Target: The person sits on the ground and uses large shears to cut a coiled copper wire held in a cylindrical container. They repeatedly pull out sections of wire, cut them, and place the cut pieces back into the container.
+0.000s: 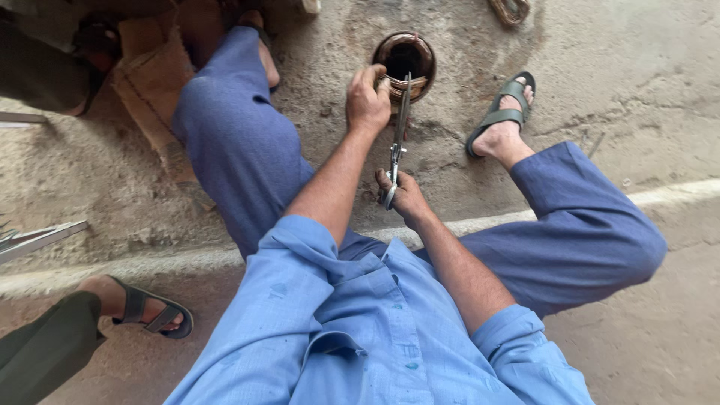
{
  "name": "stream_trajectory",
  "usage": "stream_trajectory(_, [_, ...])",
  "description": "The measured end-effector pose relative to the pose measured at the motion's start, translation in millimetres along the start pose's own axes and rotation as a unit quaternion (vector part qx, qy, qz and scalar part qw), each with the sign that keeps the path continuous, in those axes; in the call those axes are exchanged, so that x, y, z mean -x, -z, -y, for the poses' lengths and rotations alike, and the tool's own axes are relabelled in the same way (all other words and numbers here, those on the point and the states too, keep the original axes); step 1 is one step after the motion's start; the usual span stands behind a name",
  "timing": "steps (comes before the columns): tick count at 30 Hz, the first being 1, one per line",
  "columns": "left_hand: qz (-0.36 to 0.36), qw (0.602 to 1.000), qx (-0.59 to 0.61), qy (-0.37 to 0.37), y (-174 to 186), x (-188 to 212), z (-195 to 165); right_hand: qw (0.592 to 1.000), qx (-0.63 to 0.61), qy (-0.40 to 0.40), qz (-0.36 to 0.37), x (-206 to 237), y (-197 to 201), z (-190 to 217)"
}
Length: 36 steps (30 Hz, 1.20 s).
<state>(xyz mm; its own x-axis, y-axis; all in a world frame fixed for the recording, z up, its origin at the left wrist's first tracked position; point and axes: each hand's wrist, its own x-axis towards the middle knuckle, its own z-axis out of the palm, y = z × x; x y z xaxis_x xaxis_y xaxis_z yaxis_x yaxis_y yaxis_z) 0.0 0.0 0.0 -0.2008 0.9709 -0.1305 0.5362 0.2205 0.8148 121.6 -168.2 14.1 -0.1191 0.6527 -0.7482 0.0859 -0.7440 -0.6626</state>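
**Hands on a copper-wound ring and long metal pliers**

Left hand rests curled over the near-left rim of a round, dark metal ring wound with copper-coloured wire, fingers bent down onto the windings and gripping them. Right hand is closed tight around the near handles of a pair of long, slim grey metal pliers; the tool runs straight away from the body, and its far tip meets the near edge of the ring just beside the left fingers. Whether the tip has actually caught a strand is too small to tell.

The ring sits on the rough grey concrete floor at the far middle of the scene, between the person's spread knees in blue trousers. To its right, well apart, the person's foot wears a grey-green strapped sandal. To its left, the raised knee crowds the left forearm. Far left lies a piece of brown cardboard. A pale raised concrete strip crosses the floor beneath the legs. At near left, another person's foot in a dark sandal, with an olive trouser leg, stands clear of the work. Thin grey metal bars poke in from the left edge.
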Motion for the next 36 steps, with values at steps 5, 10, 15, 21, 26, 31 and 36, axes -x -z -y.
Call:
stream_trajectory(5, [0.026,0.993,0.085,0.073,-7,25,6,0.999,0.021,-0.031,-0.028,9,-5,33])
stream_trajectory(10, [0.052,0.984,0.121,0.117,-1,37,4,0.996,0.016,-0.043,-0.076,-10,11,50])
stream_trajectory(15, [0.121,0.908,0.253,0.313,0,50,-9,0.935,0.305,0.065,-0.171,-30,5,31])
stream_trajectory(21, [0.131,0.922,0.272,0.244,-14,53,0,0.916,0.353,0.06,-0.18,-50,7,11])
stream_trajectory(26, [0.142,0.949,0.216,0.181,-16,60,9,0.91,0.36,0.065,-0.193,-62,3,17])
stream_trajectory(31, [0.175,0.954,0.099,0.222,0,74,21,0.945,0.284,0.081,-0.14,-49,6,23])
stream_trajectory(36, [0.203,0.931,0.137,0.271,4,85,25,0.956,0.24,0.039,-0.166,-47,10,38])
